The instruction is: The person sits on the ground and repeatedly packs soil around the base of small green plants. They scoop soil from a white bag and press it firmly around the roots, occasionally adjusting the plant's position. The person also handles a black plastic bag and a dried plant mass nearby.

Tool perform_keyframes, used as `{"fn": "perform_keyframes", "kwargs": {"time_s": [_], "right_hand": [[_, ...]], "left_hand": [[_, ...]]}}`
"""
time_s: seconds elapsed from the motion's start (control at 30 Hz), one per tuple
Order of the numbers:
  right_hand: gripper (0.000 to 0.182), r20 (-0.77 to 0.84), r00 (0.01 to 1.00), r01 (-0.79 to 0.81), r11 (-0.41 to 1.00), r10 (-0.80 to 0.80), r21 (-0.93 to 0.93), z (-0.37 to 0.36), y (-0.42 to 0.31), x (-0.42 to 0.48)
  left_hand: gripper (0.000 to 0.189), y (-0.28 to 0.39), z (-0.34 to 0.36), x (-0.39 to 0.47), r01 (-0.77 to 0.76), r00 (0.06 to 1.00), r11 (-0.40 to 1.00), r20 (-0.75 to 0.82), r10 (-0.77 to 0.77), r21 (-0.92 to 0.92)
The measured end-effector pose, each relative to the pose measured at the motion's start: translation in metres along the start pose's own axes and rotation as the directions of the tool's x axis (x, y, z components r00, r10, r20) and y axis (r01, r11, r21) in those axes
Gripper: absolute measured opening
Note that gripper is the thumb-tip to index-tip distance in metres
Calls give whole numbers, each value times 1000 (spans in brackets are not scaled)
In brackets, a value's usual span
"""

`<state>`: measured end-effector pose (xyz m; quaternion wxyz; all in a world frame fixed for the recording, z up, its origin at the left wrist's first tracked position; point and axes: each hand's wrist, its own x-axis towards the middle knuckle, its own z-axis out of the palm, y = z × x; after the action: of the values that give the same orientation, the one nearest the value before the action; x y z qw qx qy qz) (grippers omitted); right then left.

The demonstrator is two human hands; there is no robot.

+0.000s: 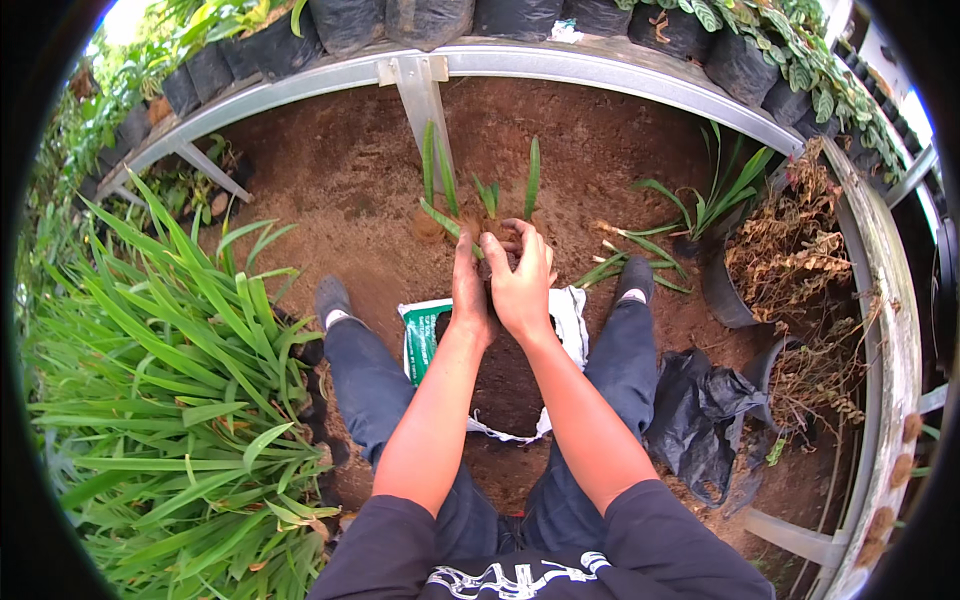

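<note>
My left hand (pixel 470 289) and my right hand (pixel 523 281) are cupped close together above an opened white and green sack (pixel 427 341) of dark soil (pixel 510 382). Between the palms is a dark clump, mostly hidden by the fingers; it looks like soil. A long green leaf (pixel 442 219) slants down to my left fingertips; whether it is held cannot be told. Just beyond the hands, upright succulent-like leaves (pixel 532 178) and a short leafy plant (pixel 487 196) stand on the brown ground. Both hands have soil on the skin.
Strappy green plants (pixel 187 360) crowd the left side. At right are loose green cuttings (pixel 607 266), a pot (pixel 727 292) with dried plants and a crumpled black plastic bag (pixel 697 420). A metal-framed bench (pixel 585 66) holding black grow bags curves across the far side.
</note>
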<state>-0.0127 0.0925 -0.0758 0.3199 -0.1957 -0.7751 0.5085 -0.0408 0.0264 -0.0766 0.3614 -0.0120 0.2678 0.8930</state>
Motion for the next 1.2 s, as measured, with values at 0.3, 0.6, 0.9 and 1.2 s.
{"fn": "perform_keyframes", "kwargs": {"time_s": [0.3,0.6,0.9,1.2], "right_hand": [[38,-147,967,192,975,-207,-108,0,-1,-6],[32,-150,985,99,991,-85,87,-1,-5,-5],[41,148,959,-266,583,242,768,-5,3,-4],[21,-25,902,-196,459,432,866,0,9,-9]], "left_hand": [[39,-15,-28,17,-152,986,950,106,128,273],[27,-6,-23,10,-191,974,855,-12,225,482],[23,3,1,-8,-397,914,763,145,379,510],[17,-13,-17,1,-320,938,753,82,336,575]]}}
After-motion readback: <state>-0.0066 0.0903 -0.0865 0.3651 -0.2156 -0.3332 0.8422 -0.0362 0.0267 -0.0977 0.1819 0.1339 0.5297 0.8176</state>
